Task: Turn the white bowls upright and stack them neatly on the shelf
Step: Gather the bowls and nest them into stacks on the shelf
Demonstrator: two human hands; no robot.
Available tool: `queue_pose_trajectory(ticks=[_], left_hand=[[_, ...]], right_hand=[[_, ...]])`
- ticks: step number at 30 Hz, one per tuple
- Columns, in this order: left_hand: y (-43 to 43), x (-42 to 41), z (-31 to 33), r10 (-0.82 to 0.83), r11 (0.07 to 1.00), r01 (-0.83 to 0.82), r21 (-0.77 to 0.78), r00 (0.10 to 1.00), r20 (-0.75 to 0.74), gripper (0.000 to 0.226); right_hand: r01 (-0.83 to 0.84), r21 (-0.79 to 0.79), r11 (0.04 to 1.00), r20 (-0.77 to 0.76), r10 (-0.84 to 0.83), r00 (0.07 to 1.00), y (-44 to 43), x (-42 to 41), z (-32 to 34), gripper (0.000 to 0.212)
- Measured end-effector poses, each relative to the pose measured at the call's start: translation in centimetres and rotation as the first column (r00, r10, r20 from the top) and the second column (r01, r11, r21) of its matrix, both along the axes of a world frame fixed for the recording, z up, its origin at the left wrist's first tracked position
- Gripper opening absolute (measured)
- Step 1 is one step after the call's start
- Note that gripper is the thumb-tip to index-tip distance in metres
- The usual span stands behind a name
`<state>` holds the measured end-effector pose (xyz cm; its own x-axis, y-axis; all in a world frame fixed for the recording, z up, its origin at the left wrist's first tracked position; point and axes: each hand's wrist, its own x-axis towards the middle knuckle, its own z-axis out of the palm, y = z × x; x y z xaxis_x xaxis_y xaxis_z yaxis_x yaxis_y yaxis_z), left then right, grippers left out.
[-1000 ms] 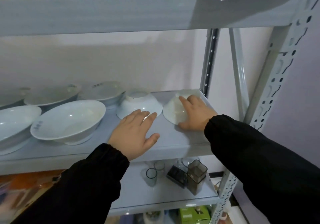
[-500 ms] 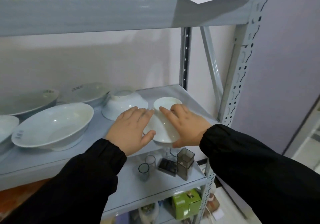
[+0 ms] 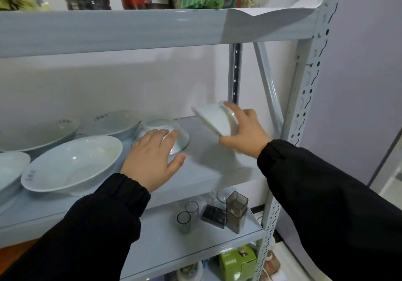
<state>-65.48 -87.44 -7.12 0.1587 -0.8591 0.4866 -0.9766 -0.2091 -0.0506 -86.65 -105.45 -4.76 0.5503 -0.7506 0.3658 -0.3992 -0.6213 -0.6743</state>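
My right hand point(image 3: 244, 131) grips a small white bowl point(image 3: 214, 118) and holds it tilted in the air above the right end of the grey shelf point(image 3: 208, 163). A second white bowl point(image 3: 181, 136) lies upside down on the shelf to its left. My left hand point(image 3: 152, 157) is spread with straight fingers, its fingertips over this upturned bowl's near side. Whether they touch it I cannot tell.
Several wide, shallow white bowls point(image 3: 71, 163) stand upright on the shelf's left part. The shelf above point(image 3: 130, 28) carries bags and jars. Below, glasses point(image 3: 183, 221) and a dark container point(image 3: 236, 211) stand. A perforated upright point(image 3: 304, 98) bounds the right side.
My right hand has lifted the small bowl off the shelf and tipped it up to the right. My left hand has moved from that bowl to the upturned bowl on the left.
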Motion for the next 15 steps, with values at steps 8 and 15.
queue_pose_trajectory(ticks=[8,15], left_hand=[[0.2,0.6,-0.7,0.024,0.999,-0.025,0.040,1.000,0.008,0.068],[-0.9,1.0,-2.4,0.051,0.995,-0.050,0.086,0.999,-0.008,0.068]], right_hand=[[-0.238,0.755,0.611,0.542,-0.377,0.751,-5.3,2.2,-1.6,0.037],[-0.184,0.840,0.511,0.477,-0.531,0.700,-9.1,3.8,-4.3,0.046]])
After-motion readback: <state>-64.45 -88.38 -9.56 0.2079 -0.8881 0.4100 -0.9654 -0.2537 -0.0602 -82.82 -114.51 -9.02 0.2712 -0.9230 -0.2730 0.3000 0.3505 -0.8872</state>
